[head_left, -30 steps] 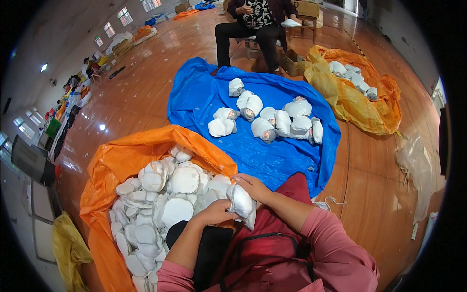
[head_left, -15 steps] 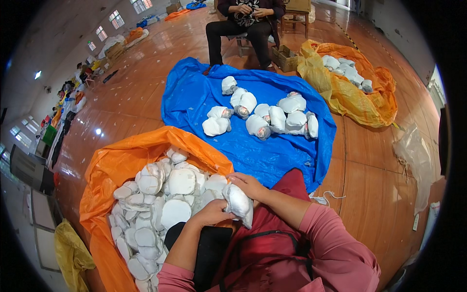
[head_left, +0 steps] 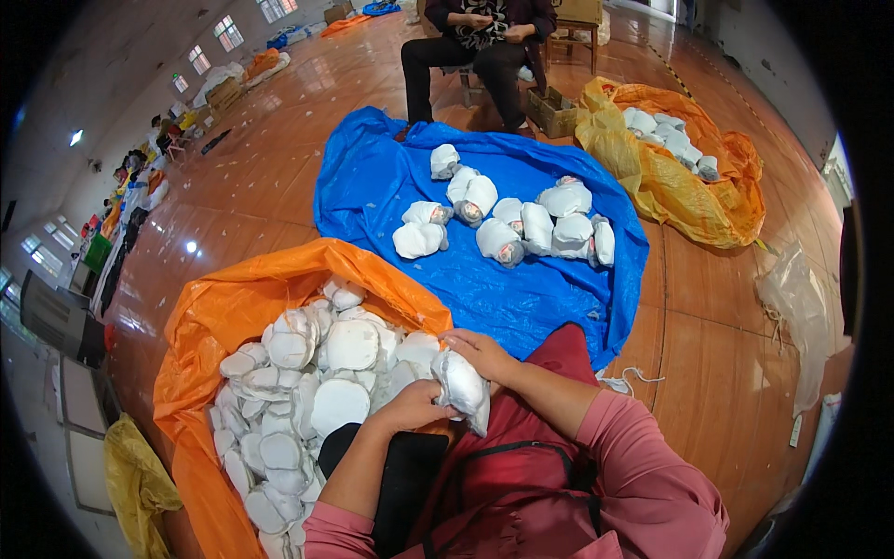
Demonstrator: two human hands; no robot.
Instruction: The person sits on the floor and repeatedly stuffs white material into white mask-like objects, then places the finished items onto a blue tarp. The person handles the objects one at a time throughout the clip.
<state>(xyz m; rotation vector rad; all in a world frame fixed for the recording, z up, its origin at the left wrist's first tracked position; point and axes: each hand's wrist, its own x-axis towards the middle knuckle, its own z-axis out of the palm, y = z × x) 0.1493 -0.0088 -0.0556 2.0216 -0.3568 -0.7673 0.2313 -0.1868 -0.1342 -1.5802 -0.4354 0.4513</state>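
Note:
A white, rounded bundle of soft fabric pads (head_left: 460, 384) is between my two hands above my lap, its lower end hanging over the red apron (head_left: 498, 466). My left hand (head_left: 414, 407) is closed on its near left side, thumb against the bundle. From the upper right, my right hand (head_left: 478, 352) curls over its top; part of those fingers is hidden. Just left of the hands, an orange sack (head_left: 223, 291) lies wide open, filled with loose white oval pads (head_left: 339, 406).
Beyond my knees a blue plastic sheet (head_left: 372, 172) bears several tied white bundles (head_left: 535, 226). Farther right lies a yellow-orange sack (head_left: 615, 186) with more bundles. Another person (head_left: 484, 56) sits facing me, beside a cardboard box (head_left: 551, 114). A clear plastic bag (head_left: 796, 307) lies at right.
The view has shifted slightly. Both hands keep hold of the white bundle in nearly the same place. The seated person's hands have moved a little.

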